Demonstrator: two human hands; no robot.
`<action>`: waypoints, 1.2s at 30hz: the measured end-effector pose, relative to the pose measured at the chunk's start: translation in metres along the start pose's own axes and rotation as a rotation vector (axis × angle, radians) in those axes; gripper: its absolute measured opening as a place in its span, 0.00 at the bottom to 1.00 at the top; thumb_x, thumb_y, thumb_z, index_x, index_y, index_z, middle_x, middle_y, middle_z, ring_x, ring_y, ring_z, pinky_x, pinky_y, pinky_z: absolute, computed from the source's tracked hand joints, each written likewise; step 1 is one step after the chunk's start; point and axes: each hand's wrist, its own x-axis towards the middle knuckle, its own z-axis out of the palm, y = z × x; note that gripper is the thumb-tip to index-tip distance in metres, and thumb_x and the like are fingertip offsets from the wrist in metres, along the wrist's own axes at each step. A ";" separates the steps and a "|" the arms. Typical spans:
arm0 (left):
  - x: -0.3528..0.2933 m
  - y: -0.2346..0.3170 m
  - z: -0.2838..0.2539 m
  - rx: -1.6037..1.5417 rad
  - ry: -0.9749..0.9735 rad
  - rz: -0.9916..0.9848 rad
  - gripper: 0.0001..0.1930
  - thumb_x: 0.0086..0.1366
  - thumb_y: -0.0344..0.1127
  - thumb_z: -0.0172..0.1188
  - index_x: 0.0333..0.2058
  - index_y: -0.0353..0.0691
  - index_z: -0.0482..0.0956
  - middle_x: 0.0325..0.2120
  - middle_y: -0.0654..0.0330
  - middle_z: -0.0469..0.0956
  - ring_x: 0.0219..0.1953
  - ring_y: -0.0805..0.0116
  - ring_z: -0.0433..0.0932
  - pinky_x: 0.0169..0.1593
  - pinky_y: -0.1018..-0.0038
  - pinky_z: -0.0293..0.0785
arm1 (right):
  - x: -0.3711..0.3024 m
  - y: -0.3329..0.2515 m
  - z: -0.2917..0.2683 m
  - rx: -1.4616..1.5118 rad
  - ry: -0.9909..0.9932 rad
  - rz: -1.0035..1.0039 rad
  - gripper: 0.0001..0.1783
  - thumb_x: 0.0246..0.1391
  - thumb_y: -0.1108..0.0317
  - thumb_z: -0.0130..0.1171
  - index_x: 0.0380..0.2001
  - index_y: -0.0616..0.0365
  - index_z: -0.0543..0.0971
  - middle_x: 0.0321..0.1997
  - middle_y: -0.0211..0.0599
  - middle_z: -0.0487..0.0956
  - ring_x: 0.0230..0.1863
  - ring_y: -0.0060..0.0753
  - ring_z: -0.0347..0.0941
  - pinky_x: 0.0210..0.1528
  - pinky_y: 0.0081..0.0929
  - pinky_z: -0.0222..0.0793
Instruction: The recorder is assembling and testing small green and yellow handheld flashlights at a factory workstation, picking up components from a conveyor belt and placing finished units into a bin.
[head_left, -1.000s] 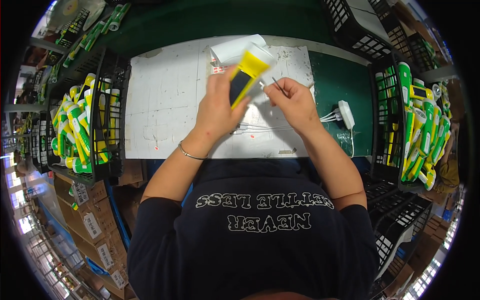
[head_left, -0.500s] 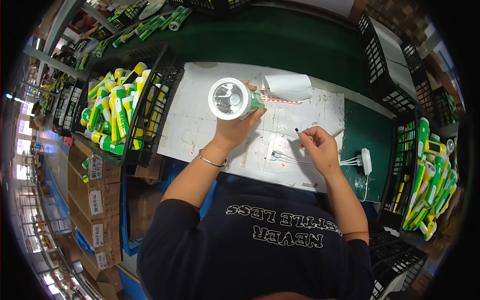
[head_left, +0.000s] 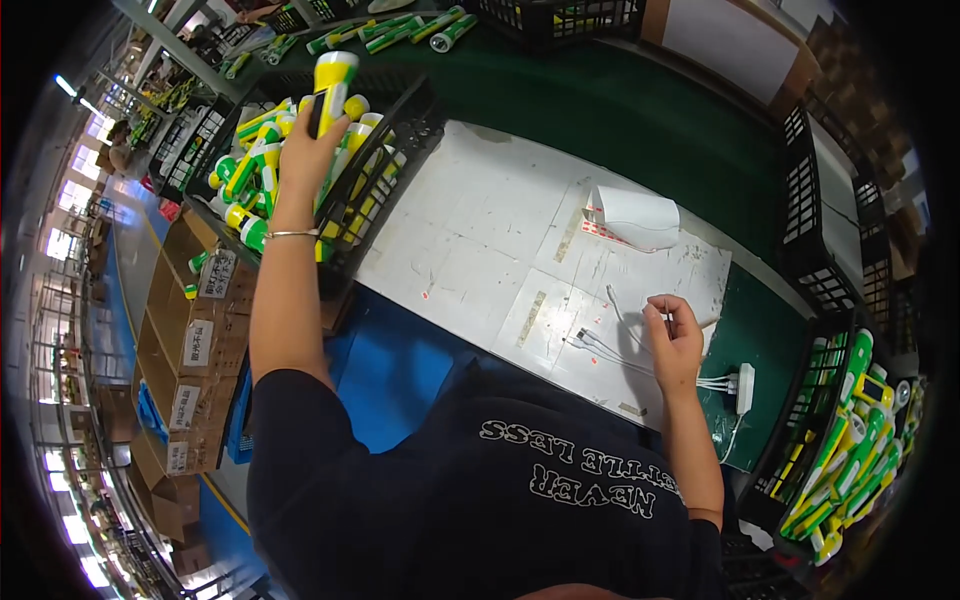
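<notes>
My left hand (head_left: 308, 160) is closed around a yellow, white and green flashlight (head_left: 335, 75), its wide head up, over the black crate (head_left: 385, 130) at the left. Several similar flashlights (head_left: 265, 160) fill that crate. Above the white work board (head_left: 480, 210), my right hand (head_left: 677, 345) has its fingers curled in toward the thumb; what they hold, if anything, is hidden. Beside it a charging cable (head_left: 613, 300) extends with its end loose. More white cables (head_left: 600, 345) lie close by, leading to a white charger block (head_left: 745, 388) on the right.
A curled white sheet with red marks (head_left: 640, 217) lies on the board's far right. Another black crate of flashlights (head_left: 850, 450) stands at the right. Loose flashlights (head_left: 390, 33) rest on the green bench (head_left: 560, 100). Cardboard boxes (head_left: 190, 350) stand at the lower left.
My left hand has carried the flashlight from above the board leftward to the crate. The cable end that was at my right fingertips is now apart from them. The view has shifted.
</notes>
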 end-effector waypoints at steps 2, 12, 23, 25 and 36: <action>0.019 -0.028 -0.009 0.159 -0.059 -0.078 0.35 0.49 0.51 0.61 0.52 0.36 0.67 0.42 0.45 0.75 0.44 0.53 0.75 0.47 0.66 0.70 | 0.002 0.001 0.003 0.010 0.008 0.004 0.08 0.53 0.72 0.55 0.37 0.62 0.73 0.32 0.23 0.70 0.23 0.07 0.57 0.25 0.07 0.53; 0.066 0.043 0.062 0.479 0.156 0.348 0.30 0.51 0.47 0.61 0.53 0.45 0.68 0.47 0.45 0.66 0.50 0.47 0.65 0.54 0.60 0.62 | -0.005 -0.001 0.039 -0.288 -0.161 -0.251 0.06 0.46 0.70 0.59 0.29 0.59 0.76 0.26 0.35 0.75 0.21 0.26 0.71 0.22 0.19 0.65; 0.148 0.051 0.278 0.348 -0.264 0.077 0.39 0.47 0.48 0.64 0.58 0.51 0.60 0.60 0.44 0.48 0.59 0.44 0.56 0.57 0.57 0.61 | 0.010 0.024 0.041 -0.442 -0.319 -0.517 0.10 0.37 0.73 0.60 0.28 0.52 0.75 0.25 0.28 0.73 0.19 0.29 0.71 0.19 0.25 0.65; 0.179 0.029 0.301 0.362 -0.182 -0.029 0.40 0.47 0.51 0.64 0.60 0.56 0.57 0.62 0.50 0.45 0.60 0.42 0.53 0.56 0.51 0.61 | 0.014 0.024 0.039 -0.370 -0.352 -0.474 0.10 0.38 0.72 0.59 0.28 0.53 0.74 0.25 0.30 0.73 0.19 0.32 0.71 0.19 0.26 0.66; 0.267 -0.029 0.355 0.544 -0.246 -0.126 0.21 0.60 0.46 0.53 0.53 0.63 0.67 0.56 0.48 0.55 0.53 0.45 0.63 0.52 0.53 0.64 | 0.019 0.025 0.028 -0.282 -0.486 -0.232 0.10 0.47 0.71 0.52 0.34 0.57 0.76 0.30 0.33 0.75 0.25 0.30 0.74 0.25 0.24 0.69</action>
